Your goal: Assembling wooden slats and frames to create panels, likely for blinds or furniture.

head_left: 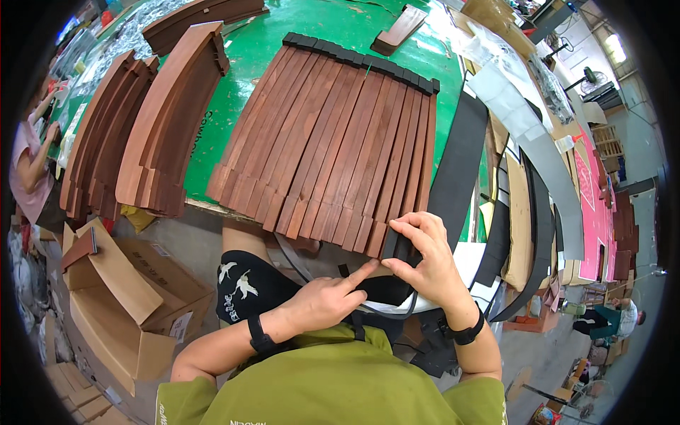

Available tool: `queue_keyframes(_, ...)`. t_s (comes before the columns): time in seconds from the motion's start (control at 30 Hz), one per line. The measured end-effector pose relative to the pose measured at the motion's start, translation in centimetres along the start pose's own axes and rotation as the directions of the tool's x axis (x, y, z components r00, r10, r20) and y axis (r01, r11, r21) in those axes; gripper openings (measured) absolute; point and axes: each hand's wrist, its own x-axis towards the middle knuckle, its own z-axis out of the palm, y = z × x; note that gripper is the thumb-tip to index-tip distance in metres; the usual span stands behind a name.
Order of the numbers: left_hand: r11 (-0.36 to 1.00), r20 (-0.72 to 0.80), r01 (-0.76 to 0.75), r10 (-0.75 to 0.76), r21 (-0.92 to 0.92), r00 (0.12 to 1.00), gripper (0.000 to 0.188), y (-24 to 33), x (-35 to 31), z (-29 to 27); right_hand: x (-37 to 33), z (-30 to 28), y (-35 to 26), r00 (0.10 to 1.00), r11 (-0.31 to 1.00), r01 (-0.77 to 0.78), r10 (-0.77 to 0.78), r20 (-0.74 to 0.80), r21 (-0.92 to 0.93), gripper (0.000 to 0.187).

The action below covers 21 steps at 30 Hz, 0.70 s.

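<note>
One black piece (pixel 397 245) sits in the right hand (pixel 433 265) against brown slats (pixel 326 149).

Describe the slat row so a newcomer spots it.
Find the green table, then the broad row of reddish-brown slats at its near edge, in front of the person. The left hand and right hand are at its near right corner. Unlike the wooden stacks to its left, it has black caps across its far end.
</note>
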Motion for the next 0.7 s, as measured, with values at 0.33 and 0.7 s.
queue_keyframes(0.33,0.998,-0.001,0.02,-0.021,-0.067,1.0,0.013,-0.14,0.05,-0.28,0.0,-0.18,-0.32,0.999,1.0,-0.028,0.028,0.022,-0.002,0.064)
queue_keyframes(0.7,0.996,-0.006,0.015,-0.016,-0.09,1.0,0.013,-0.12,0.04,-0.13,-0.1,0.11,-0.29,0.999,0.999,-0.037,0.037,-0.003,0.003,0.066)
